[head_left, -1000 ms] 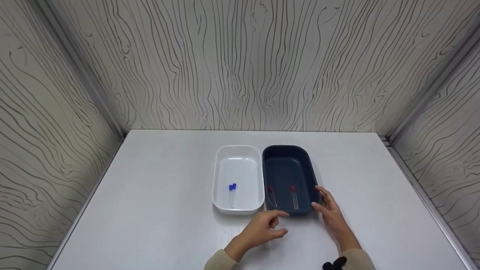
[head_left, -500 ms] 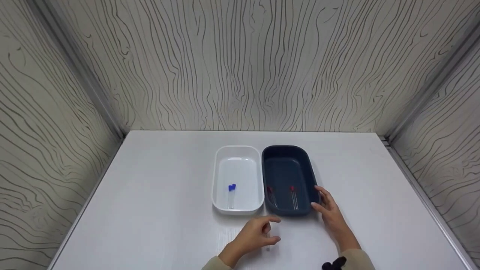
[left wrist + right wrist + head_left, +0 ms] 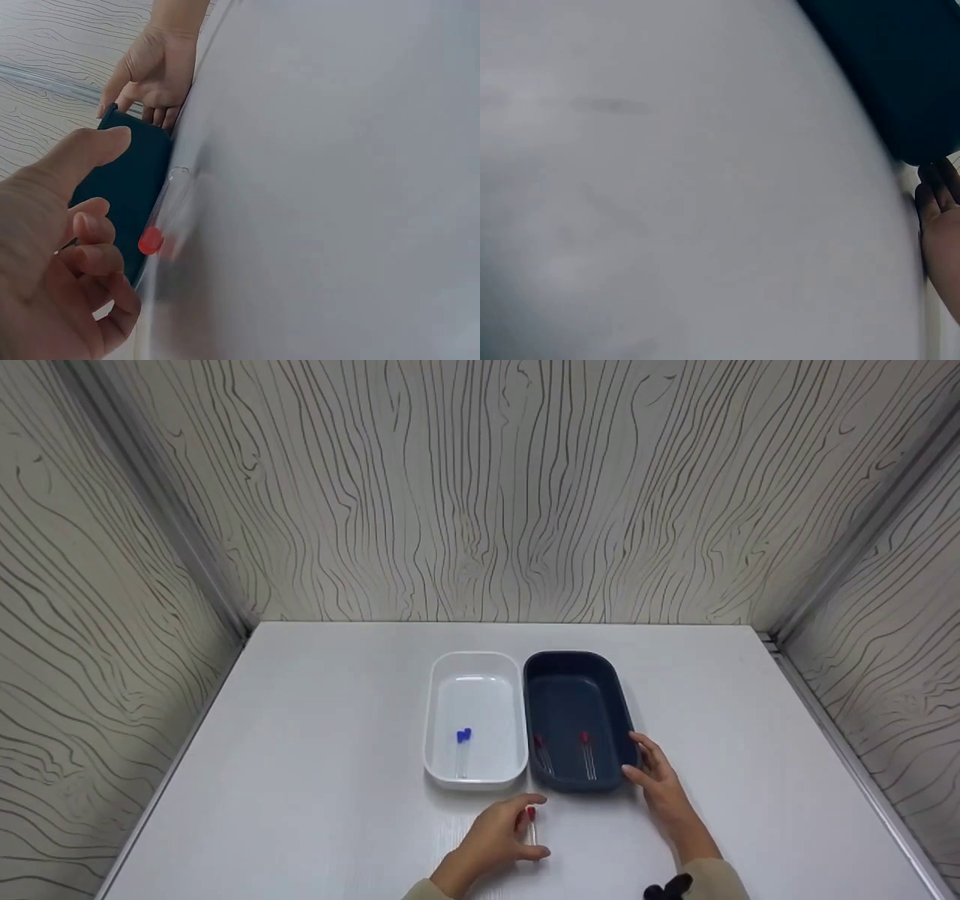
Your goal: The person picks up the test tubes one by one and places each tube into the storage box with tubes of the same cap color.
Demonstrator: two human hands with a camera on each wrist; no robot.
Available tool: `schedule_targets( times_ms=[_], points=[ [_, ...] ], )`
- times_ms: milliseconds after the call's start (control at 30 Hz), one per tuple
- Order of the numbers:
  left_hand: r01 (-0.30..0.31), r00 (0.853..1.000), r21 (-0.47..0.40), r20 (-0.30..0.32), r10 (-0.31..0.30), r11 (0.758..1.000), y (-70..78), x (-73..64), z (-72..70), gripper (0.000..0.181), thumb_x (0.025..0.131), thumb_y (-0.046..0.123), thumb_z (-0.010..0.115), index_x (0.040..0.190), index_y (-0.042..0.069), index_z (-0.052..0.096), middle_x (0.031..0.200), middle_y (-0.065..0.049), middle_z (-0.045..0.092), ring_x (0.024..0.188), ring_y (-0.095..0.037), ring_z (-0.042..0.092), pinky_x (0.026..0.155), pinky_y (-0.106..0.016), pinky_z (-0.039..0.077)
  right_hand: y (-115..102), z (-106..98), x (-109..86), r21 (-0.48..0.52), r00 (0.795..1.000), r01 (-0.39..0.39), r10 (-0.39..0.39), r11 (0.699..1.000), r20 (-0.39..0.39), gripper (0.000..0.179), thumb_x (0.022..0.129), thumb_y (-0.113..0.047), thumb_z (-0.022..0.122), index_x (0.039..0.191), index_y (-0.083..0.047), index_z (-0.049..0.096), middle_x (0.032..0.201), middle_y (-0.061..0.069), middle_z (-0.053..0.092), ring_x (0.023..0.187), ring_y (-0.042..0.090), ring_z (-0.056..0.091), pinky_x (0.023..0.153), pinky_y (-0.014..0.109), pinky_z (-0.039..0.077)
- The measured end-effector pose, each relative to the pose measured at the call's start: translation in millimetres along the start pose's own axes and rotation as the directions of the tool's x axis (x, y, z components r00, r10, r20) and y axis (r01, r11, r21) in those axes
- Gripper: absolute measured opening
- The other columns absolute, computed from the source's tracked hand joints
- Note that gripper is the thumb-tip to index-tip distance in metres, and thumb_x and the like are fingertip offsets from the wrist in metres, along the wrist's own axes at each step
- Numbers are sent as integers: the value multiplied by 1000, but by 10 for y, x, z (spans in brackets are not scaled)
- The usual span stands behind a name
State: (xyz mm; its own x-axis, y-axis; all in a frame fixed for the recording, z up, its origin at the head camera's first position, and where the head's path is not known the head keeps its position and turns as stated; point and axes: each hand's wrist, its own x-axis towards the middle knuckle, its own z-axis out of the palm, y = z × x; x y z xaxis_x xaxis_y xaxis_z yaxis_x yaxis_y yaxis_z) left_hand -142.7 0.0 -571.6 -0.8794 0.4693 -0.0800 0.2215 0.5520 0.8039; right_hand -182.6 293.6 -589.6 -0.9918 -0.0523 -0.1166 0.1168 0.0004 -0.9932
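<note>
A clear tube with a red cap [image 3: 532, 814] lies on the table in front of the trays. My left hand [image 3: 495, 836] is around it, index finger beyond the cap and thumb near the clear end. In the left wrist view the tube [image 3: 172, 196] appears apart from the spread thumb [image 3: 112, 144] and loosely bent fingers. My right hand [image 3: 664, 787] holds the near right corner of the dark blue tray [image 3: 574, 701], thumb at its rim. Red-capped clear tubes [image 3: 587, 754] lie inside that tray.
Side by side with the dark tray stands a white tray [image 3: 474, 701] holding blue-capped clear tubes [image 3: 463, 750]. Patterned wall panels [image 3: 480, 487] rise behind and at both sides of the white table [image 3: 322, 750].
My left hand has drawn back from the dark tray's front edge, toward me and slightly left, uncovering the red-capped tube. The right hand has stayed on the tray.
</note>
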Motion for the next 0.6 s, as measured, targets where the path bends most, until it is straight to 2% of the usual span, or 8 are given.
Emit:
schedule_targets(
  times_ms=[100, 200, 467, 600],
  points=[
    [52, 999, 30, 7, -52, 998, -6, -7, 1, 74, 63, 26, 90, 129, 18, 58, 71, 12, 43, 63, 0, 36, 62, -20, 31, -5, 0, 0, -14, 1000, -5, 5, 1000, -1, 68, 94, -12, 58, 152, -11, 20, 164, 17, 4, 114, -24, 35, 94, -1, 33],
    [66, 998, 61, 1, -66, 996, -17, -19, 3, 81, 59, 26, 92, 131, 20, 56, 70, 12, 41, 61, -1, 35, 60, -20, 30, 1, -2, 1, -15, 1000, -1, 1, 1000, -7, 68, 94, -11, 58, 151, -11, 21, 163, 18, 5, 114, -24, 37, 93, -1, 34],
    [-11, 998, 158, -61, 20, 987, -81, -50, 24, 86, 54, 28, 93, 131, 18, 55, 66, 14, 42, 57, 2, 31, 53, -16, 27, 10, 20, 9, 41, 999, 52, -51, 998, -15, 66, 93, -3, 56, 150, -6, 24, 158, 18, 13, 115, -18, 45, 93, 5, 39],
    [3, 998, 161, -62, 7, 987, -95, -44, 34, 86, 54, 27, 93, 131, 18, 55, 67, 15, 41, 59, 0, 32, 55, -17, 28, 3, 27, 7, 45, 998, 53, -53, 998, -19, 66, 93, -3, 57, 150, -6, 24, 159, 20, 13, 114, -19, 45, 93, 4, 39]
  ],
)
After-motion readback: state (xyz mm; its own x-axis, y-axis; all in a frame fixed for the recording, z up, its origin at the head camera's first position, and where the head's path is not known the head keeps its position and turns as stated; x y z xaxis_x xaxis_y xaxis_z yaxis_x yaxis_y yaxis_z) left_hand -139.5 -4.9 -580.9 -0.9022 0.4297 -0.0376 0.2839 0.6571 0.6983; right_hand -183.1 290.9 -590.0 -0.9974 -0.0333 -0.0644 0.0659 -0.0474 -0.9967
